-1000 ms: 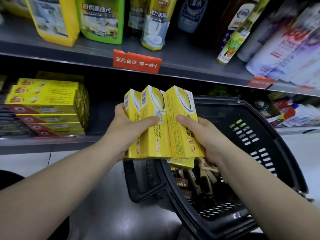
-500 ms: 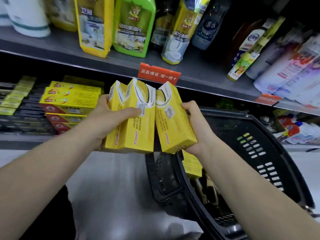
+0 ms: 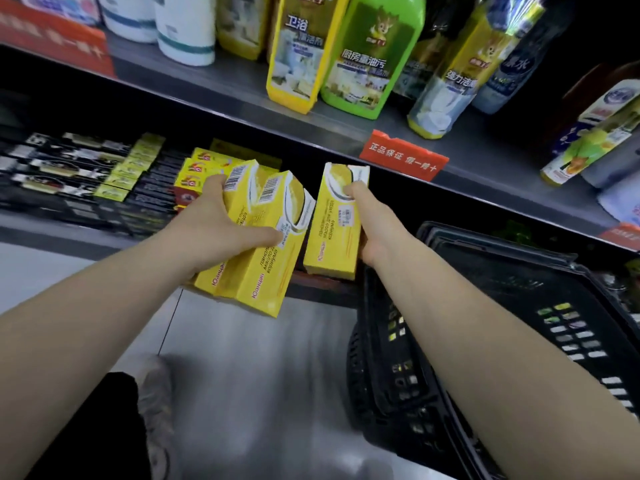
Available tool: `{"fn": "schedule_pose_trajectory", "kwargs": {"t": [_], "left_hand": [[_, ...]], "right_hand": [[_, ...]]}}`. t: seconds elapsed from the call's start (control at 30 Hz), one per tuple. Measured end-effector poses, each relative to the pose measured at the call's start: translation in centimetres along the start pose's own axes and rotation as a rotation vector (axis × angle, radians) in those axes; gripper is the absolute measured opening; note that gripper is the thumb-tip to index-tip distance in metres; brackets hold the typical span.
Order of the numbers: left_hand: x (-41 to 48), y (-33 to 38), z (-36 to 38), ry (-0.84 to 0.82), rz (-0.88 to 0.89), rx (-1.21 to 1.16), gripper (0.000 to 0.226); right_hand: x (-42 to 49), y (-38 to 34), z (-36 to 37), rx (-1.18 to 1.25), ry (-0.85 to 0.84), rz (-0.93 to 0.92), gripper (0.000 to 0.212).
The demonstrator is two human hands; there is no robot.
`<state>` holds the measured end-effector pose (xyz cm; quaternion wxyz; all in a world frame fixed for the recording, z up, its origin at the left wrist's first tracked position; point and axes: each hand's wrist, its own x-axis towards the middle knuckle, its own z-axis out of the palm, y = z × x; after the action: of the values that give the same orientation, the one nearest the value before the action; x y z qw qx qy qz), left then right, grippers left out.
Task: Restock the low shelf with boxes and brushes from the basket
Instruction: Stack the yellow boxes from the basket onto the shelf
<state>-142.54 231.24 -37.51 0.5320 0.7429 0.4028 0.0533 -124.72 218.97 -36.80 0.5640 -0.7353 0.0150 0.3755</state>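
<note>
My left fingers [image 3: 266,236] clasp two yellow boxes [image 3: 263,265], my right fingers [image 3: 351,194] a third box [image 3: 332,237] (bunch just split), ready for the low shelf [image 3: 62,232] beyond.

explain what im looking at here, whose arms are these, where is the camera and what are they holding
There is no machine here: these are a person's two bare arms. The camera sits on their head and looks forward and down, so you see roughly what they see. The left hand grips two yellow boxes and the right hand grips one yellow box. Both are held out toward the low shelf, where similar stacked boxes already lie. The black basket sits to the right. Cleaner bottles, such as the green bottle, stand on the shelf above.
</note>
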Motion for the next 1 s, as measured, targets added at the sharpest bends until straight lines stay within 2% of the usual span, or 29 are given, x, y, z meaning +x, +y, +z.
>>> {"fn": "schedule_pose_trajectory", "kwargs": {"t": [0.1, 0.17, 0.2, 0.3, 0.37, 0.43, 0.5, 0.63, 0.73, 0.83, 0.93, 1.0], "left_hand": [[0.2, -0.8, -0.5, -0.005, 0.008, 0.027, 0.108], [0.4, -1.1, -0.8, -0.005, 0.013, 0.066, 0.108], [0.5, -1.2, -1.0, -0.007, 0.015, 0.084, 0.109], [1.0, -1.6, -1.5, 0.007, 0.019, 0.093, 0.109], [1.5, -1.7, -1.9, 0.017, 0.02, 0.069, 0.11], [1.8, -1.7, -2.4, 0.025, 0.019, 0.039, 0.109], [2.0, -1.6, -2.7, 0.033, 0.023, 0.013, 0.105], [2.8, -1.1, -3.5, 0.035, 0.056, -0.017, 0.099], [3.2, -0.5, -4.3, 0.047, 0.042, -0.091, 0.096], [3.2, -0.2, -4.8, 0.042, 0.031, -0.146, 0.1], [3.5, -0.1, -4.9, 0.021, 0.019, -0.139, 0.11], [3.8, -0.1, -5.1, 0.015, 0.018, -0.133, 0.109]], "right_hand": [[2.7, -0.5, 0.3, -0.275, 0.14, -0.159, 0.048], [4.4, 0.2, -0.2, -0.535, 0.141, -0.231, 0.066], [5.0, 0.7, -0.6, -0.633, 0.122, -0.241, 0.068], [6.8, 2.3, -2.3, -0.853, 0.079, -0.251, 0.044], [7.2, 2.5, -3.6, -1.001, 0.077, -0.19, 0.04], [7.6, 2.4, -4.9, -0.993, 0.117, -0.161, 0.043], [8.1, 2.4, -5.8, -0.929, 0.129, -0.208, 0.045], [10.0, 1.4, -5.2, -1.003, 0.145, -0.297, 0.037], [12.2, 1.3, -3.3, -1.035, 0.04, -0.261, 0.051], [14.3, 2.2, -1.9, -1.19, -0.08, -0.246, 0.051], [15.3, 3.0, -1.2, -1.573, -0.249, -0.302, 0.064], [15.6, 3.8, -0.9, -1.824, -0.382, -0.336, 0.06]]}}
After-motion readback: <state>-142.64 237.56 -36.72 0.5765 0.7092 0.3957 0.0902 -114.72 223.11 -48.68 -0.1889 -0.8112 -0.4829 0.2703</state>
